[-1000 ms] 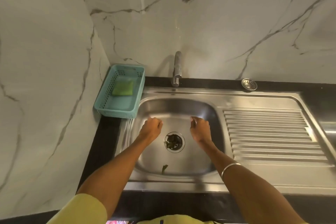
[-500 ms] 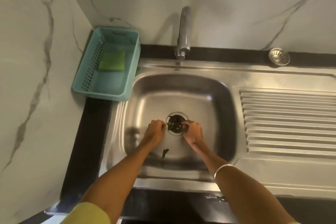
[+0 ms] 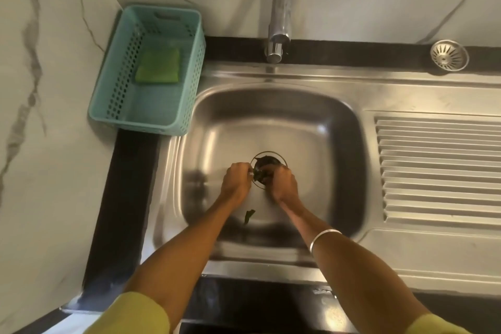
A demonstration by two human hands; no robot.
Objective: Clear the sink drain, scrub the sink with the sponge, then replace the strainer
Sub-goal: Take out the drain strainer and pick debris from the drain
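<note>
The steel sink basin (image 3: pixel 320 127) has an open drain (image 3: pixel 267 161) at its middle, with dark green leafy debris (image 3: pixel 262 173) in it. My left hand (image 3: pixel 236 180) and my right hand (image 3: pixel 283 184) are both at the drain's near edge, fingers pinched on the debris. A single dark leaf scrap (image 3: pixel 249 215) lies on the basin floor just below my hands. The green sponge (image 3: pixel 158 65) rests in the teal basket (image 3: pixel 130 116) at the left. The metal strainer (image 3: pixel 449 55) sits on the black ledge at the far right.
The chrome tap (image 3: pixel 279 8) rises behind the basin. A ribbed draining board (image 3: pixel 439 168) runs to the right of the basin. Marble walls close the back and left side. A black counter strip (image 3: pixel 127 198) borders the sink's left.
The camera has dipped closer over the sink. Both hands dropped from above the basin to the drain and closed their fingers on the debris.
</note>
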